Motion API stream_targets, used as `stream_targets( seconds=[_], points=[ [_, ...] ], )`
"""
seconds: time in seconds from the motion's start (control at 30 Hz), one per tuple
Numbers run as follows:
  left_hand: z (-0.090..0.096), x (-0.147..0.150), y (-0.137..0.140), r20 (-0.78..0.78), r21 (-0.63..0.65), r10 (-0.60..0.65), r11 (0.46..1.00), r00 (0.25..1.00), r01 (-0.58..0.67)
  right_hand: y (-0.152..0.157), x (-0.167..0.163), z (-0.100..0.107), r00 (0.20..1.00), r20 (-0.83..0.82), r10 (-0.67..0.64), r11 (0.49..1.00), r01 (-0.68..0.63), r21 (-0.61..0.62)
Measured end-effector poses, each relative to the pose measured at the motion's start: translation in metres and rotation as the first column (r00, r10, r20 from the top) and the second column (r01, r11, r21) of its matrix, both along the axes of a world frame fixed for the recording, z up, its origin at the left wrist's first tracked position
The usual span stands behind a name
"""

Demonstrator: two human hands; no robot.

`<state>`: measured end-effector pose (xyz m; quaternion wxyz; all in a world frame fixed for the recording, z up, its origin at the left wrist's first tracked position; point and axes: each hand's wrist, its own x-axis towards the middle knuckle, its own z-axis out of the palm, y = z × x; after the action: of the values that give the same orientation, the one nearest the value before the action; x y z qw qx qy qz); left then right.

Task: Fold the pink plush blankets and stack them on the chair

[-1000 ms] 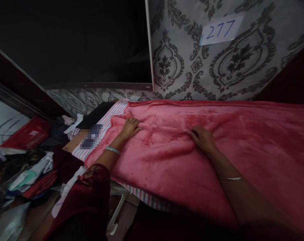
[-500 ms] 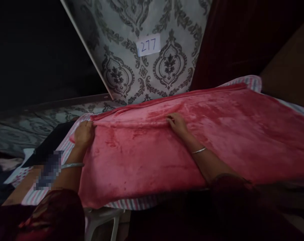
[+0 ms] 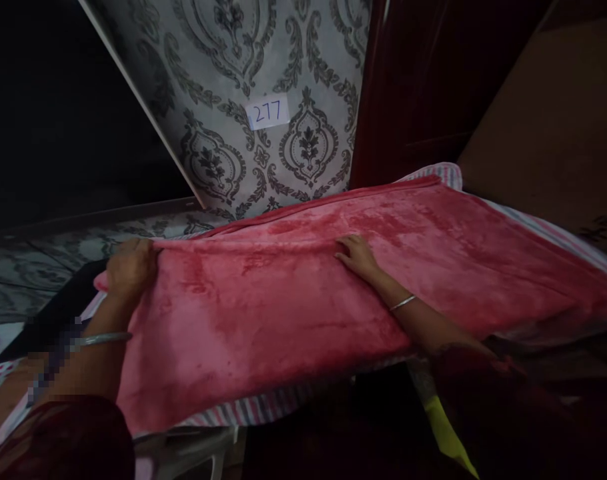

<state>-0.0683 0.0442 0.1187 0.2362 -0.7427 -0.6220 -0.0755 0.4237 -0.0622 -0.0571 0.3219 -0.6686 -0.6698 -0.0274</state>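
Note:
A red plush blanket (image 3: 283, 300) lies spread over a long, low surface, with soft creases across its pile. At its left end my left hand (image 3: 131, 270) is closed around the far edge, a bit of cloth poking out beyond the fist. My right hand (image 3: 356, 257) is on the middle of the blanket, thumb on the near side and fingers on the far side of a raised ridge of cloth. That ridge runs taut between both hands. The right fingertips are partly sunk in the pile.
Under the blanket shows a striped cloth (image 3: 253, 408). A patterned wall (image 3: 308, 87) with a paper marked 277 (image 3: 267, 111) stands behind, beside a dark red panel (image 3: 408, 87). Below is a white plastic stool (image 3: 203, 453); a yellow strip (image 3: 446, 430) hangs at lower right.
My left hand has drawn the blanket's edge leftward and toward me, stretching the ridge. My right hand stays near the same spot, its thumb further from the fingers. The view has shifted right.

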Motion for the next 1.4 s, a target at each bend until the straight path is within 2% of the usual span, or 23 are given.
stream_targets(
  seconds=[0.27,0.33,0.43,0.6,0.67,0.77,0.87,0.97,1.07,1.17,1.27,1.4],
  points=[
    [0.022,0.005,-0.002,-0.03,0.032,-0.023,0.999,0.999,0.024,-0.004,-0.02,0.009,0.994,0.067,-0.084,0.988,0.092,-0.122],
    [0.024,0.004,-0.001,-0.025,0.039,-0.023,0.999,0.999,0.024,-0.003,-0.023,0.01,0.993,0.059,-0.103,0.989,0.109,-0.099],
    [0.022,0.001,-0.001,-0.003,0.051,-0.031,0.998,1.0,0.031,0.0,-0.02,0.016,0.989,0.001,-0.147,0.989,0.147,-0.003],
    [0.018,-0.003,-0.001,-0.003,-0.011,-0.028,1.0,1.0,0.028,0.002,0.002,0.043,0.972,-0.071,-0.225,0.971,0.23,0.066],
    [0.016,-0.003,-0.002,0.001,-0.067,0.001,0.998,1.0,-0.001,0.003,0.012,0.057,0.975,-0.001,-0.223,0.973,0.223,0.066],
    [0.012,-0.003,-0.004,0.02,-0.143,0.071,0.987,0.997,-0.067,0.003,0.021,0.075,0.966,0.189,-0.174,0.985,0.171,0.032],
    [0.007,-0.004,-0.007,0.046,-0.163,0.115,0.981,0.992,-0.106,0.001,0.025,0.094,0.93,0.345,-0.128,0.989,0.146,-0.026],
    [0.009,-0.006,-0.01,0.066,-0.162,0.109,0.982,0.992,-0.098,-0.006,0.029,0.118,0.896,0.432,-0.105,0.986,0.151,-0.073],
    [0.026,-0.007,-0.016,0.069,-0.124,0.088,0.989,0.994,-0.079,-0.016,0.035,0.146,0.856,0.502,-0.125,0.981,0.184,-0.07],
    [0.052,-0.003,-0.026,0.076,-0.03,0.039,0.999,0.996,-0.037,-0.032,0.041,0.171,0.816,0.536,-0.215,0.968,0.25,0.008],
    [0.077,0.009,-0.038,0.081,0.072,-0.047,0.997,0.996,0.041,-0.051,0.047,0.189,0.797,0.52,-0.308,0.942,0.333,0.047],
    [0.102,0.032,-0.051,0.089,0.182,-0.142,0.975,0.986,0.124,-0.076,0.064,0.208,0.769,0.453,-0.452,0.886,0.446,0.126]
  ],
)
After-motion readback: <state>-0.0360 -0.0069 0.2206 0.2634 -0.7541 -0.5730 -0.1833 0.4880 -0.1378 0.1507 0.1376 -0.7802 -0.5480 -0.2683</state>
